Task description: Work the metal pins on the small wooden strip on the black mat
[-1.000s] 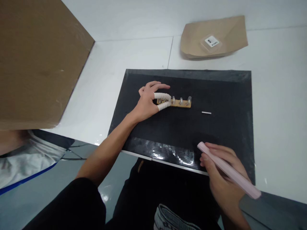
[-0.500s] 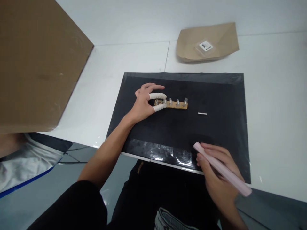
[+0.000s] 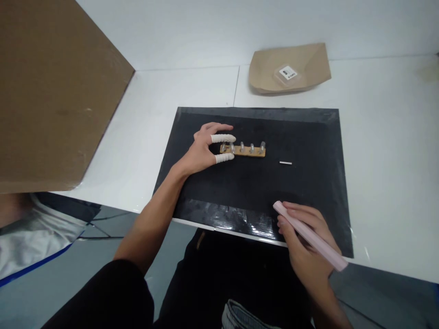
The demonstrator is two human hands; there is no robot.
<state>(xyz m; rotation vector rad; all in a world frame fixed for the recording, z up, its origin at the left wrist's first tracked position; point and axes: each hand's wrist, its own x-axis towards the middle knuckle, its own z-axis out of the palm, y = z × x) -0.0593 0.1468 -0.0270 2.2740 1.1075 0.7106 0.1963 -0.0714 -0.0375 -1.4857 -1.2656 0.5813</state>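
light: diffuse, overhead-looking | glare: black mat [image 3: 247, 187], near edge | fine detail: soft

Your left arm [image 3: 151, 224] reaches forward from a black sleeve [image 3: 106, 297], the forearm bare. On your left hand [image 3: 203, 151], the white-covered thumb [image 3: 224, 158] and index finger [image 3: 222, 138] curve toward each other with their tips apart; the other fingers [image 3: 214, 126] extend loosely beyond them. Your right hand [image 3: 306, 256] sits nearer your body, thumb and fingers curled in a firm grip, its wrist [image 3: 322, 289] bare.

Tan strip [image 3: 247, 152] with clear upright pieces [image 3: 242, 147] flat on black mat [image 3: 254, 183], pink stick [image 3: 310, 235] in right hand [image 3: 308, 259]
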